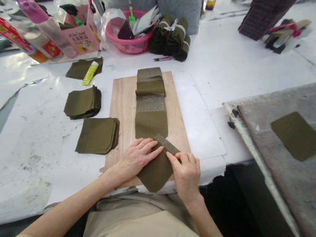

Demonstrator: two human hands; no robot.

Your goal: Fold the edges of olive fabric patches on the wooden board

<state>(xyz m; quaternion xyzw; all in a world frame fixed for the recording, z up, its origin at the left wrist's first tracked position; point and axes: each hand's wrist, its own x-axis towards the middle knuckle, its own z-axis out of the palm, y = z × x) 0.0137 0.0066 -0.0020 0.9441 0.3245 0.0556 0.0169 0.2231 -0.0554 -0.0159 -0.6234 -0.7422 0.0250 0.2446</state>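
An olive fabric piece (157,171) with a grey fuzzy strip (168,144) along its top lies tilted at the near end of a wooden board (122,102). My left hand (135,156) lies flat on its left side, fingers stretched toward the strip. My right hand (186,172) presses on its right side, fingertips at the strip. Beyond them a row of overlapping olive pieces with grey strips (150,102) runs up the board.
Two stacks of olive fabric pieces (97,134) (83,102) lie left of the board, with a yellow glue tube (90,73) behind. A pink basin (128,33), rolled olive bundles (173,37) and clutter stand at the back. A grey padded surface (300,160) carries one olive patch (298,135) at right.
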